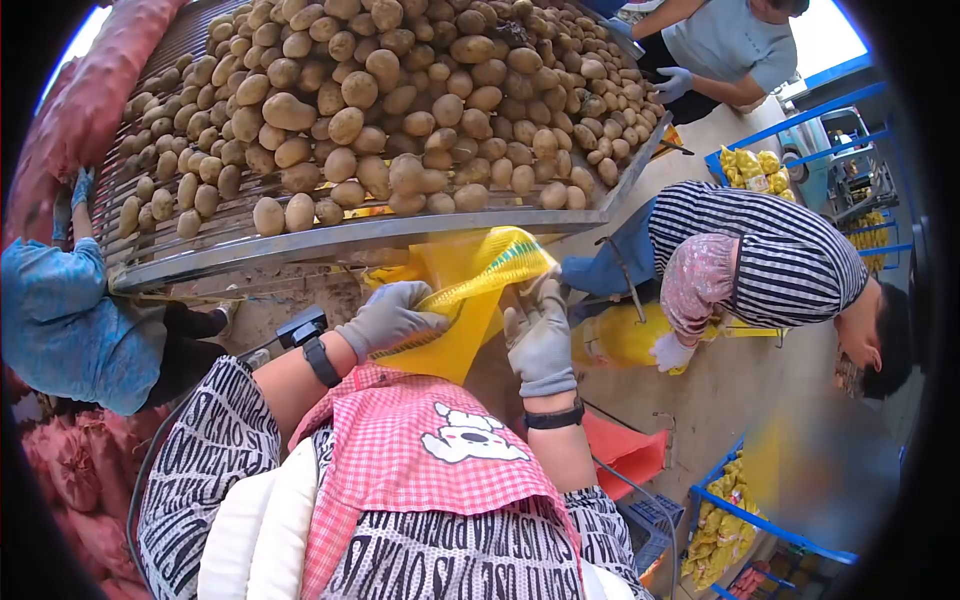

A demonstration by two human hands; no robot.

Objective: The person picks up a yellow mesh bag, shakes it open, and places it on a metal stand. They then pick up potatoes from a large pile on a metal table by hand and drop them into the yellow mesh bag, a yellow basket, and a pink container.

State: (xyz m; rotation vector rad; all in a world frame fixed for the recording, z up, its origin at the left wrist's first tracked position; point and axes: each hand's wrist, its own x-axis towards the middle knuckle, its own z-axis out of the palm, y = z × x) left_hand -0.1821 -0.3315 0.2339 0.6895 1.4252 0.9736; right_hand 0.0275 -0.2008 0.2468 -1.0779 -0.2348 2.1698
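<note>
A yellow mesh bag point(468, 318) hangs between my two gloved hands, just below the near edge of the sorting rack. My left hand point(395, 320), in a grey glove, is closed on the bag's left side. On the right, my right hand point(542, 338), also gloved, has its fingers curled at the bag's upper right edge and grips it there. Beyond the bag, many potatoes point(345, 125) lie heaped on the slatted rack point(240, 243).
At the right, a person in a striped shirt point(770, 255) bends over a filled yellow bag point(625, 335). Other people stand at left point(80, 310) and far right point(735, 45). Red sacks point(90, 460) are stacked at left. Blue-framed carts point(725, 515) hold yellow bags.
</note>
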